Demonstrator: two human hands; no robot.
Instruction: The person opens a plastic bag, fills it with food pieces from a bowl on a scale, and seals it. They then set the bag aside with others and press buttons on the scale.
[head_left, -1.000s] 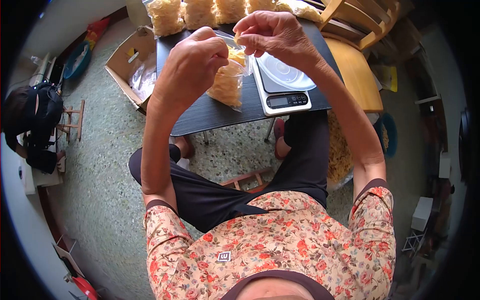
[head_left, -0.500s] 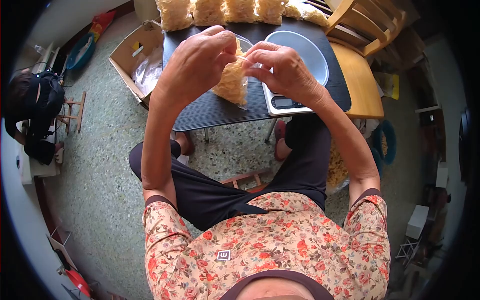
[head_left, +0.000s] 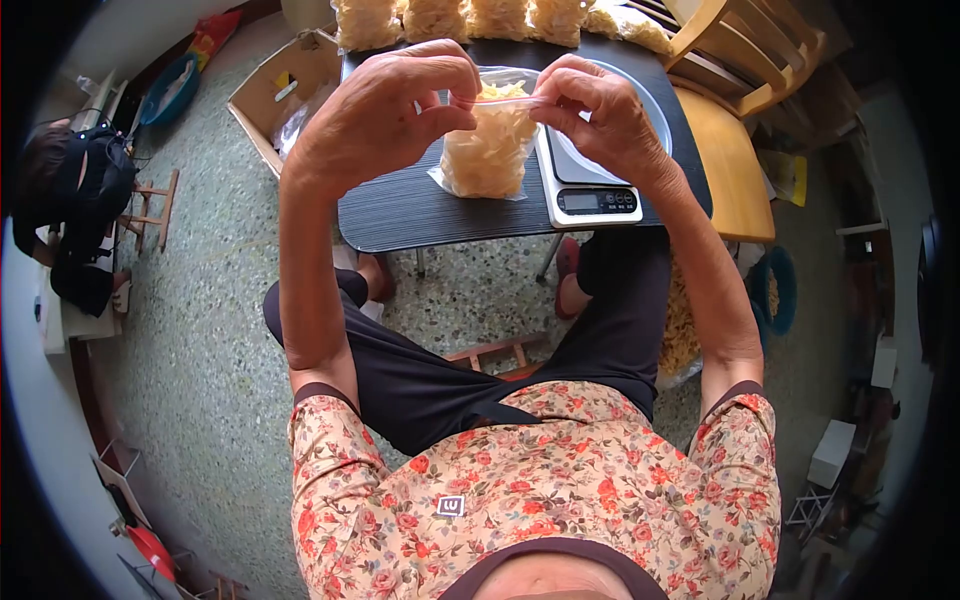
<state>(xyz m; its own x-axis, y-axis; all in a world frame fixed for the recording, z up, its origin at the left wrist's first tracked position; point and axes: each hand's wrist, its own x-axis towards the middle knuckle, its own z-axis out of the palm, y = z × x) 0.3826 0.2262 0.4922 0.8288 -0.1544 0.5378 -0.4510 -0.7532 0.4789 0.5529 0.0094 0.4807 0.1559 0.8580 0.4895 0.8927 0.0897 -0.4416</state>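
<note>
A clear plastic bag filled with pale yellow snack pieces hangs between my two hands above the black table. My left hand pinches the bag's top edge at its left end. My right hand pinches the same edge at its right end, so the top is stretched flat between them. Just right of the bag stands a white digital scale with a clear bowl on it, partly hidden by my right hand.
Several filled bags line the table's far edge. A cardboard box lies on the floor to the left, a wooden chair to the right. Another person in dark clothes sits at far left. More yellow snack pieces are by my right leg.
My hands have moved apart along the bag's top, from close together to its two ends. The bag now hangs flat and wide between them.
</note>
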